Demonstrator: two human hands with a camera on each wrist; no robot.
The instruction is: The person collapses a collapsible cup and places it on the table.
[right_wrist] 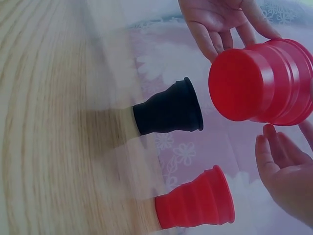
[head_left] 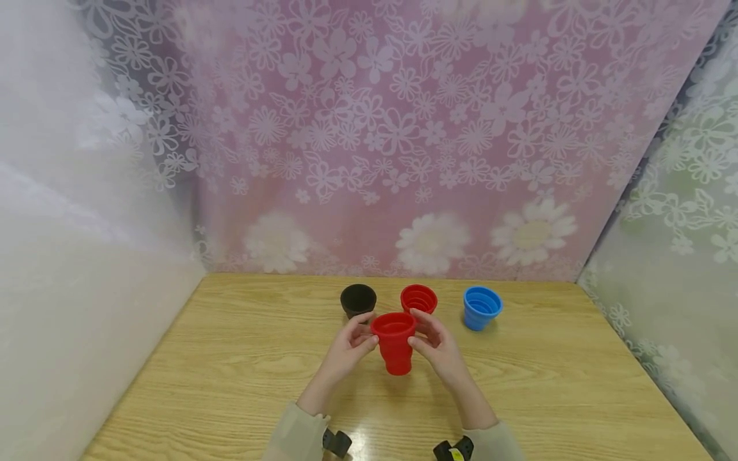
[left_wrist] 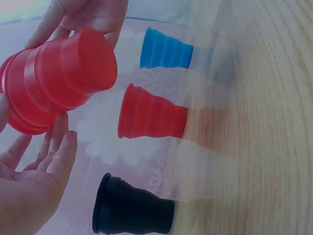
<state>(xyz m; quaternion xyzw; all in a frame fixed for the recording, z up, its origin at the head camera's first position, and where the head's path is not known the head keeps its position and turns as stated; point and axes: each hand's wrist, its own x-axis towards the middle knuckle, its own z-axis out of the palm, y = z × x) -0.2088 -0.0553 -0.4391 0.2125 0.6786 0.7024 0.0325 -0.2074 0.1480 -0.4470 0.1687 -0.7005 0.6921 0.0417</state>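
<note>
A red collapsible cup with stepped sides is held up above the table between both hands, its mouth upward. From the left, my left hand grips it near the rim with thumb and fingers. My right hand grips the opposite side the same way. In the left wrist view the held cup shows its flat base and ridged wall. The right wrist view shows the same cup, with the wooden table at the left of the picture.
Behind the hands, a black cup, a second red cup and a blue cup stand upright in a row on the wooden table. A pink flowered curtain hangs behind the table, with pale sheets at both sides.
</note>
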